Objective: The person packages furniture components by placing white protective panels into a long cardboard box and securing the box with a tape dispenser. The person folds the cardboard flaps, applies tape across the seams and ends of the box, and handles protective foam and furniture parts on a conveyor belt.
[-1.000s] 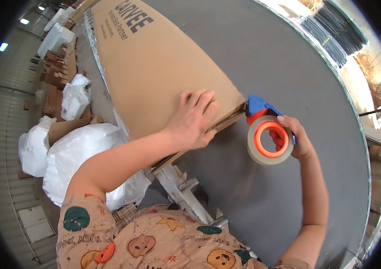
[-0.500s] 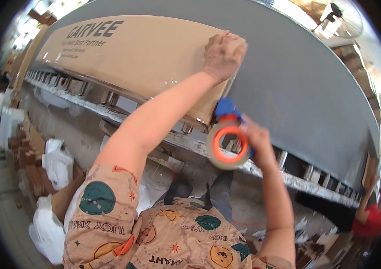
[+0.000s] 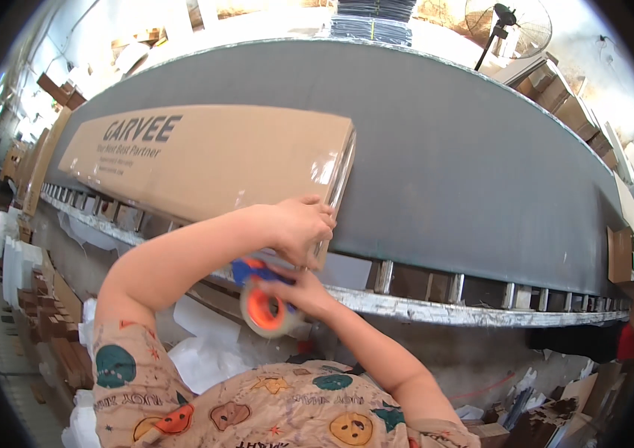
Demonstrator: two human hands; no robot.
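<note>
- I see the long flat brown cardboard carton (image 3: 212,160) lying across the centre-left of the frame on the wide grey table top (image 3: 466,157), its near right corner hanging at the table's front edge.
- My left hand (image 3: 300,228) sits at centre frame, fingers curled and pressed down over that near corner — it pins the end flap rather than pinching anything.
- My right hand (image 3: 298,290) is just below it, closed around the blue-handled tape dispenser with its orange-cored roll of clear tape (image 3: 266,302); the roll hangs just under the table edge, touching or nearly touching the carton's end.
- Done, as far as I can judge: a glossy strip of clear tape (image 3: 335,168) already runs up the carton's right end, so that seam looks at least partly sealed.
- Left, as I judge it: the strip is not yet cut from the roll, and the bottom turn of the corner — hidden under my left hand — I cannot confirm as stuck down.
- The steel rail (image 3: 481,313) under the table crosses the lower right; white plastic bags (image 3: 205,351) lie on the floor at lower centre-left.
</note>
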